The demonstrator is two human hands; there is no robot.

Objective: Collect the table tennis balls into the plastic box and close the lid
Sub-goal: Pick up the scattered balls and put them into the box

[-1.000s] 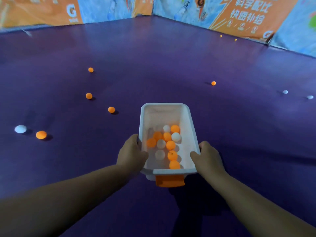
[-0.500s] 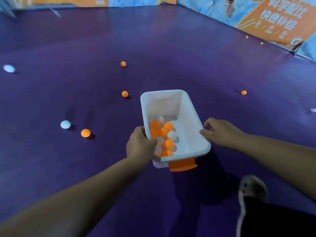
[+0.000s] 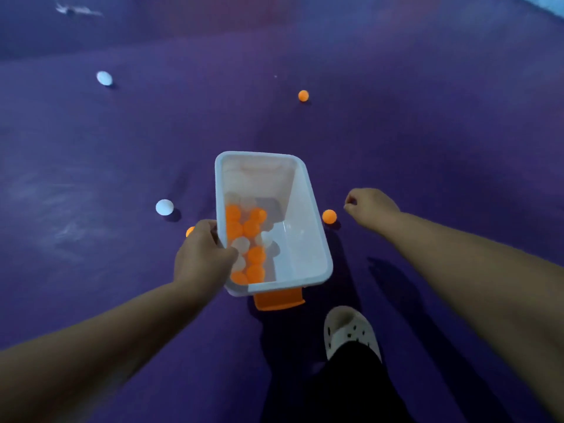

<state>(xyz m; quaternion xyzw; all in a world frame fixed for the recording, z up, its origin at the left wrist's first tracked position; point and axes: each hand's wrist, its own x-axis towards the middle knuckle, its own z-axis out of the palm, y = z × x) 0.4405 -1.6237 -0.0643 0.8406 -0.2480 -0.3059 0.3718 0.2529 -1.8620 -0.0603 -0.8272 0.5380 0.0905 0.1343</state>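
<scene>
A white plastic box [image 3: 308,221] with an orange latch [image 3: 279,299] hangs tilted over the purple floor, lid off. Several orange and white balls [image 3: 248,239] lie piled against its left wall. My left hand [image 3: 203,254] grips the box's left rim and carries it alone. My right hand [image 3: 370,207] is off the box, reaching out to its right with fingers loosely curled and holding nothing. An orange ball [image 3: 329,216] lies on the floor just left of that hand. Another orange ball [image 3: 189,231] peeks out behind my left hand. No lid is in view.
Loose on the purple floor [image 3: 427,132] are a white ball [image 3: 164,207] left of the box, a white ball [image 3: 104,78] far left and an orange ball [image 3: 303,95] ahead. My foot in a white clog [image 3: 351,331] stands below the box.
My right hand has let go of the box's right rim and moved out to the right, near an orange ball. The view has tipped downward and moved forward; my left hand still carries the box.
</scene>
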